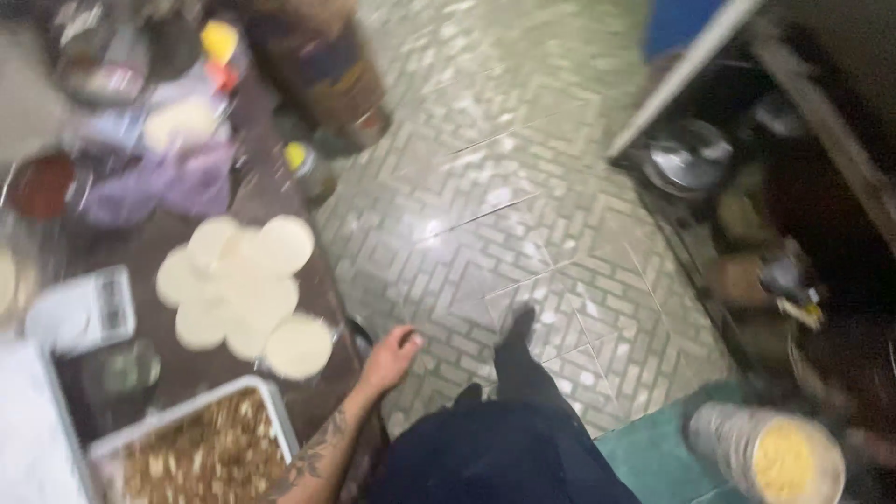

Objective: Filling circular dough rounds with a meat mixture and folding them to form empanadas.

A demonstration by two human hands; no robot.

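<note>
Left hand (pixel 392 357) hanging empty, grip loosely open, beside worktop (pixel 280 191) edge; pale dough rounds (pixel 245 285) lying just up-left of grip.

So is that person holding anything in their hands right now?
Nothing that shows. The left hand hangs empty, fingers loosely curled, beside the edge of the brown counter near the round flat dough discs. The right hand is out of view.

The grey patterned tile floor (pixel 523 215) lies open down the middle, wide enough to pass. On the left the dark brown counter (pixel 271 196) is crowded with pale round flatbreads (pixel 247 285) and a white tray of brown filling (pixel 210 453); its edge, where the left hand (pixel 392 355) hangs, stays free. Low dark shelves with metal pots (pixel 691 159) wall the right side.
</note>
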